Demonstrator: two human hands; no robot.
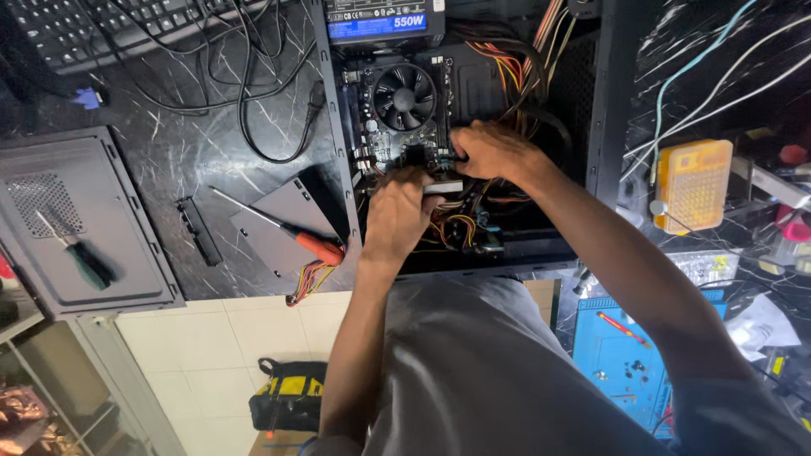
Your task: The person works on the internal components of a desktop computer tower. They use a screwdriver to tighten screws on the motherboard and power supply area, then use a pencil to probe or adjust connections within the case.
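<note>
Inside one case point(338, 127), seemingly two hands point(439, 181).

Open black computer case point(601, 101) lying flat, motherboard point(422, 127) exposed — fan facing up

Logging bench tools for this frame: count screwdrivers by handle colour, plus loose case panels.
Orange-handled screwdriver: 1
Green-handled screwdriver: 1
Grey side panel: 1
Total: 3
Both the left hand and the right hand are inside the open computer case, away from these.
</note>
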